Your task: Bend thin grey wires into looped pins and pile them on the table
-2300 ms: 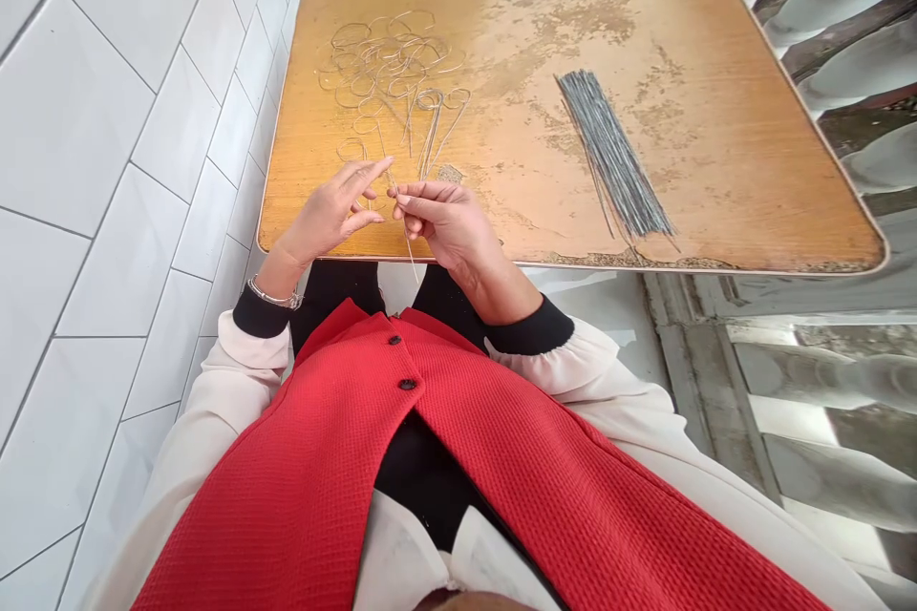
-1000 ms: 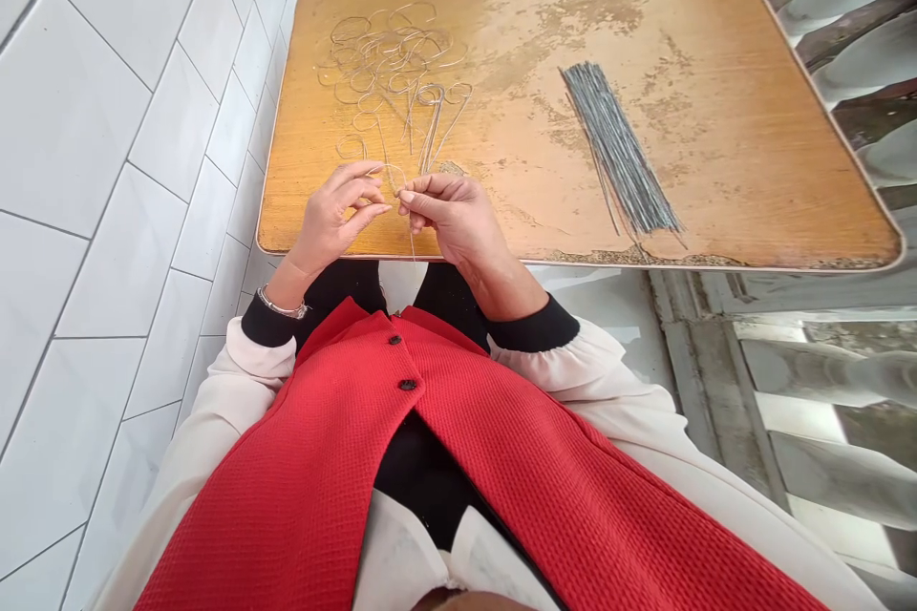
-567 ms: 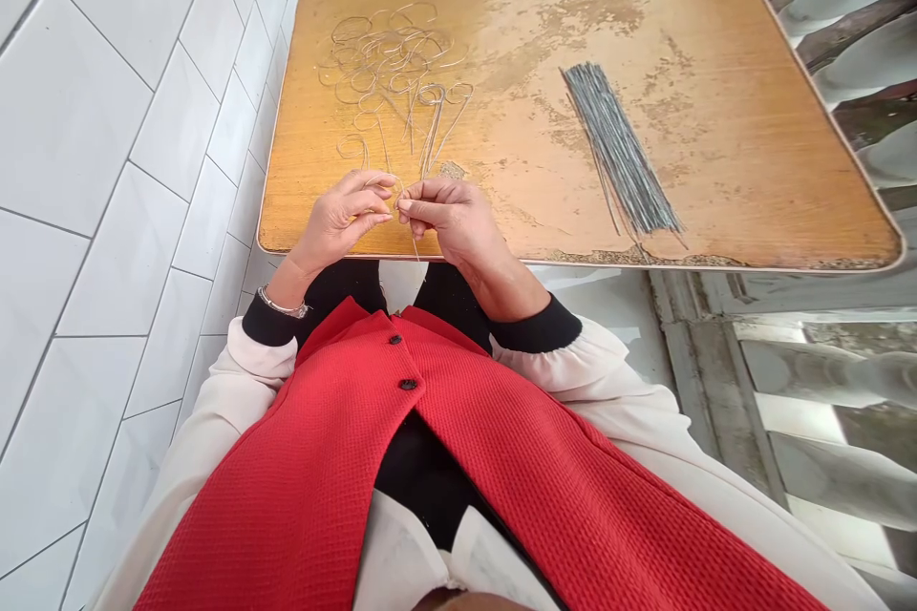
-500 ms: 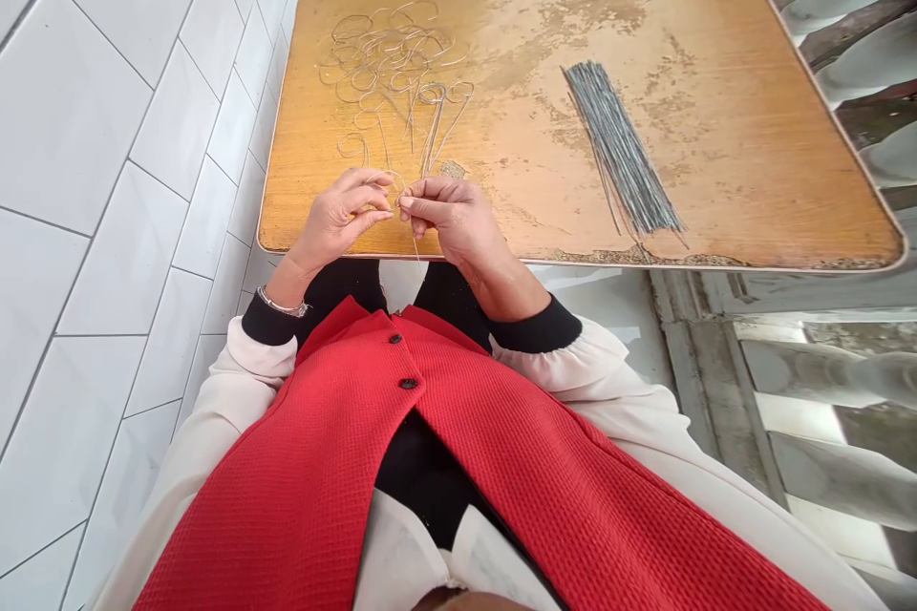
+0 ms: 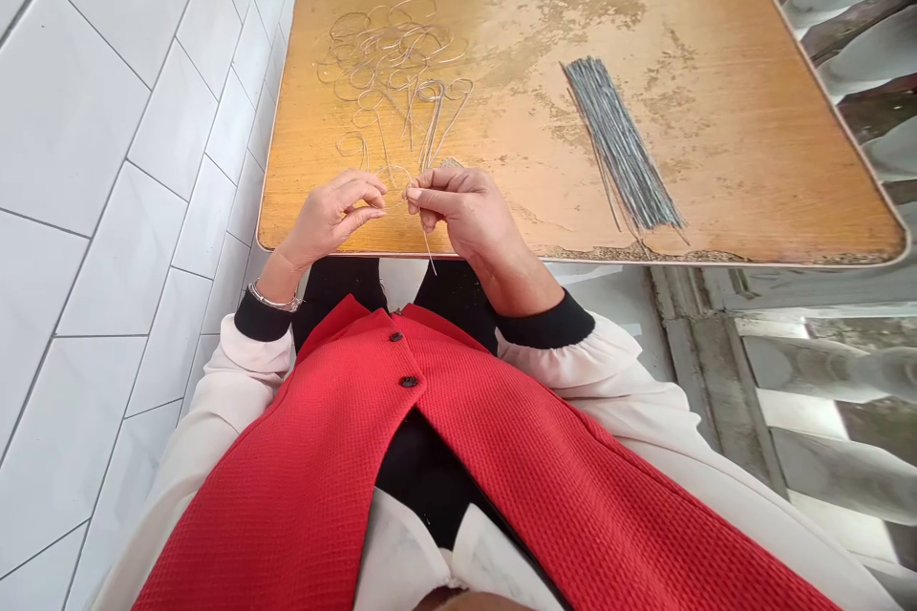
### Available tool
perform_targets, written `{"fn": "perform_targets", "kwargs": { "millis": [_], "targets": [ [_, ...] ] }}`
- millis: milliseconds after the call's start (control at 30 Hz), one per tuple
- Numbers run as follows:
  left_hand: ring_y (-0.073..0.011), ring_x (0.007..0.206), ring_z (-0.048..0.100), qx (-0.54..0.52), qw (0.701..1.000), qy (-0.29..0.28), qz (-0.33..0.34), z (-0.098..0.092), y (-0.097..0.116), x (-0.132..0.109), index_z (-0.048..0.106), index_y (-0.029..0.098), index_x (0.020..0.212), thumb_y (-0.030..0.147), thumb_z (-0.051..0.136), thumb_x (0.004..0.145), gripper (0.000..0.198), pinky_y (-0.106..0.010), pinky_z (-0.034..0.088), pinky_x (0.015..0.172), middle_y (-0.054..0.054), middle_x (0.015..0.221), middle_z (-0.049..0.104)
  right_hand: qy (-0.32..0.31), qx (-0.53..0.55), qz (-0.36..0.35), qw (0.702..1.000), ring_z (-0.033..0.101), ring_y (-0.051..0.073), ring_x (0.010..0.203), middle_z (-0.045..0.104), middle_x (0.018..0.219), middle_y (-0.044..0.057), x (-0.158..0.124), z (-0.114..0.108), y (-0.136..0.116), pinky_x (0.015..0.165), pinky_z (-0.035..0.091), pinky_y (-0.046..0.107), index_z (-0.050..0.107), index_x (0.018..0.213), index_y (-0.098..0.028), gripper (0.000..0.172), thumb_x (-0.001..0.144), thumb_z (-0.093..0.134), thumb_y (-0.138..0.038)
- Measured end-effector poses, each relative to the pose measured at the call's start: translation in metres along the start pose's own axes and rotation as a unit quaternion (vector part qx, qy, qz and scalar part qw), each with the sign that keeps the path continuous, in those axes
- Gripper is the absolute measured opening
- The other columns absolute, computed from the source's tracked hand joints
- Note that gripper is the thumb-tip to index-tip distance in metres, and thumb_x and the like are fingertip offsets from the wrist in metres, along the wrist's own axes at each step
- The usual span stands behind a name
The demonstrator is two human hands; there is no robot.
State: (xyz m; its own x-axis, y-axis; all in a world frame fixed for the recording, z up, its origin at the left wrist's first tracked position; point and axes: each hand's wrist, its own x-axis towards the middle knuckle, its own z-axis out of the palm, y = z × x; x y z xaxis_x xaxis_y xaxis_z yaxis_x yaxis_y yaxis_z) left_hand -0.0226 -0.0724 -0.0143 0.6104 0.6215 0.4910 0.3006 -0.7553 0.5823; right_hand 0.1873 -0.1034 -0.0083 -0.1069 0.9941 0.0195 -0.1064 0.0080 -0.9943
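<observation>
My left hand (image 5: 330, 216) and my right hand (image 5: 465, 214) meet over the near edge of a worn wooden table (image 5: 716, 172). Both pinch one thin wire (image 5: 428, 253). A small loop of it curls between the fingertips, and its straight tail hangs down past the table edge. Just beyond my hands lies a pile of looped wires (image 5: 391, 67), their stems pointing toward me. A bundle of straight grey wires (image 5: 616, 143) lies to the right of my right hand, well apart from it.
A white tiled wall (image 5: 107, 162) runs close along the table's left side. Glass louvre slats (image 5: 831, 372) fill the right side beyond the table's edge. My red vest and pale sleeves fill the lower part of the view.
The straight wire between my fingertips has been bent round into a small loop. My left fingers have curled in from stretched out to a pinch. Both hands stay at the table's near edge.
</observation>
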Motion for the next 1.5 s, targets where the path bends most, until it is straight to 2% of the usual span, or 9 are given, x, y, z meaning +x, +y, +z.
{"fn": "perform_targets", "kwargs": {
  "millis": [167,267,433,567,700,933,1167,1367,1500],
  "targets": [
    [-0.0145,0.094,0.069,-0.012,1.0,-0.015,0.018,-0.005,0.002,0.003,0.069,0.021,0.087,0.03,0.061,0.097,0.015,-0.03,0.057,0.081,-0.005,0.102,0.073,-0.006,-0.008,0.01,1.0,0.042,0.006,0.045,0.058,0.057,-0.001,0.0,-0.001,0.002,0.043,0.037,0.021,0.063,0.061,-0.017,0.026,0.075,0.082,-0.027],
    [-0.0138,0.089,0.069,-0.019,0.999,-0.025,0.019,-0.007,0.0,0.004,0.07,0.022,0.085,0.03,0.064,0.095,0.015,-0.029,0.057,0.079,-0.003,0.094,0.072,-0.013,-0.007,0.011,1.0,0.043,0.006,0.045,0.059,0.058,-0.001,0.0,-0.001,0.002,0.042,0.039,0.021,0.064,0.062,-0.017,0.026,0.074,0.084,-0.029],
    [-0.0126,0.089,0.069,-0.025,0.998,0.038,-0.032,0.002,-0.003,0.0,0.071,0.024,0.101,0.042,0.066,0.094,0.02,-0.021,0.055,0.062,-0.004,0.108,0.071,0.005,0.006,0.003,1.0,0.044,0.005,0.044,0.06,0.059,-0.001,-0.002,0.001,0.002,0.042,0.04,0.02,0.061,0.061,-0.017,0.03,0.075,0.084,-0.031],
    [-0.0149,0.1,0.07,-0.009,0.996,0.074,-0.04,0.019,0.001,-0.004,0.072,0.025,0.104,0.051,0.063,0.094,0.029,-0.021,0.058,0.065,-0.005,0.118,0.069,0.014,0.026,0.002,1.0,0.044,0.005,0.044,0.061,0.059,-0.001,-0.003,0.003,0.005,0.043,0.039,0.02,0.062,0.063,-0.017,0.026,0.075,0.083,-0.028],
    [-0.0165,0.108,0.07,-0.016,0.993,0.112,-0.031,0.031,0.005,-0.004,0.072,0.024,0.099,0.048,0.059,0.097,0.028,-0.021,0.057,0.067,-0.005,0.115,0.07,0.012,0.032,0.004,0.999,0.045,0.005,0.044,0.061,0.06,-0.002,-0.003,0.003,0.006,0.045,0.039,0.02,0.063,0.064,-0.017,0.024,0.075,0.082,-0.027],
    [-0.0141,0.102,0.069,-0.048,0.994,0.098,0.011,0.03,0.002,-0.003,0.072,0.024,0.093,0.04,0.06,0.098,0.02,-0.031,0.059,0.088,-0.004,0.108,0.069,-0.009,-0.002,0.011,1.0,0.047,0.006,0.047,0.061,0.059,-0.001,-0.003,-0.002,0.005,0.047,0.041,0.022,0.064,0.063,-0.017,0.02,0.076,0.079,-0.02],
    [-0.0146,0.1,0.069,-0.079,0.985,0.128,-0.08,0.038,0.0,-0.007,0.072,0.024,0.099,0.052,0.064,0.093,0.03,-0.019,0.056,0.063,-0.006,0.116,0.067,-0.011,0.018,0.009,1.0,0.048,0.006,0.048,0.064,0.063,0.0,-0.004,-0.005,0.003,0.047,0.042,0.021,0.067,0.064,-0.018,0.021,0.075,0.082,-0.026],
    [-0.0176,0.11,0.069,-0.067,0.98,0.151,-0.108,0.04,0.007,-0.007,0.072,0.022,0.094,0.056,0.06,0.094,0.036,-0.02,0.058,0.066,-0.008,0.118,0.068,-0.009,0.033,0.013,0.999,0.054,0.007,0.051,0.066,0.068,0.0,-0.005,-0.004,0.006,0.052,0.048,0.022,0.071,0.07,-0.018,0.018,0.075,0.085,-0.028],
    [-0.0144,0.104,0.07,-0.039,0.982,0.145,-0.115,0.042,0.006,-0.006,0.07,0.021,0.096,0.052,0.056,0.098,0.034,-0.019,0.058,0.066,-0.007,0.117,0.07,-0.008,0.04,0.019,0.999,0.055,0.007,0.053,0.067,0.07,0.0,-0.005,-0.002,0.009,0.056,0.052,0.022,0.074,0.077,-0.017,0.01,0.08,0.08,-0.025]
  ]
}}
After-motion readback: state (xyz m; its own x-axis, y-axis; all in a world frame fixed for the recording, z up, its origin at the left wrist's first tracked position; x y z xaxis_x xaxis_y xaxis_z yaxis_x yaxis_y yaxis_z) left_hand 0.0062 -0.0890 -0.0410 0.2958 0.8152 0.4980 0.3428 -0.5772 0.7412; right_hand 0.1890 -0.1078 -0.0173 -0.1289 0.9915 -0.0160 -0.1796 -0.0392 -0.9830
